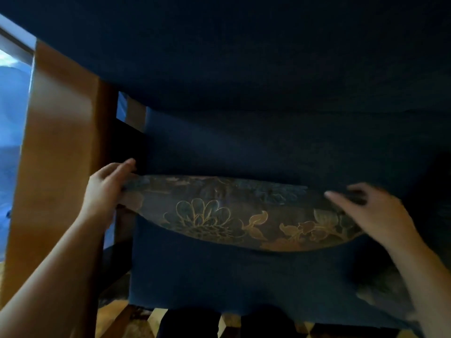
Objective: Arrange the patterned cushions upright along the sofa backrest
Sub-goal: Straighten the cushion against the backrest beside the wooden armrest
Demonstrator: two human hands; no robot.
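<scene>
A dark cushion with gold floral embroidery is held above the blue sofa seat, seen from its top edge, in front of the blue backrest. My left hand grips the cushion's left corner. Over at the right corner, my right hand rests on the cushion with fingers spread over its top edge. A second patterned cushion lies at the right of the seat, mostly hidden by my right forearm.
The sofa's wooden armrest rises at the left, close to my left hand. A bright window lies beyond it. Wooden parquet floor shows below the seat's front edge, with my dark-clothed legs in front of it.
</scene>
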